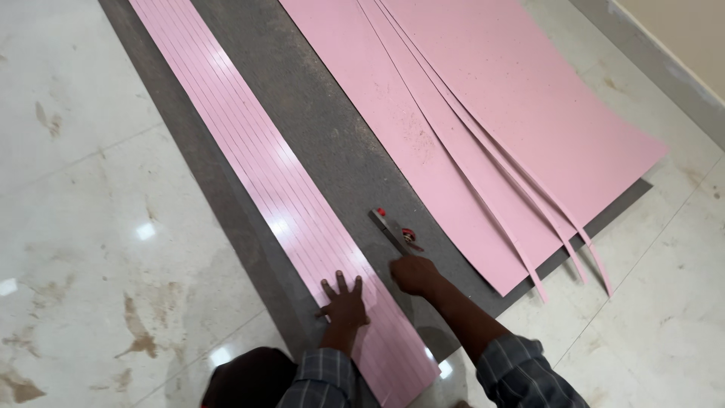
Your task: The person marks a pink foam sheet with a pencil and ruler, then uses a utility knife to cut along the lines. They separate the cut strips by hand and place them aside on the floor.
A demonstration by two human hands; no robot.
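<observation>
Your left hand (343,302) lay flat on the glossy pink slatted strip (279,204), fingers spread and palm down, gripping nothing. It pressed on that strip close to its near end, just ahead of your plaid sleeve (321,378).

Your right hand (413,275) was curled into a loose fist on the dark grey mat (332,143), just to the right of the strip and apart from it. The hand touched the near end of a metal cutting tool (393,230) with red fittings; whether the fingers actually closed around it you could not tell from this view. The tool lay on the mat, angled away from the strip's right edge, between the strip and the matte pink sheets (491,106).

Those sheets sat well to the right of the strip, overlapping one another, with several narrow cut slivers (563,242) fanning off their near edge toward the marble floor (91,227). The strip itself ran lengthwise down the mat's left side, scored into many thin parallel bands. The stained floor spread out to the left of the strip.
</observation>
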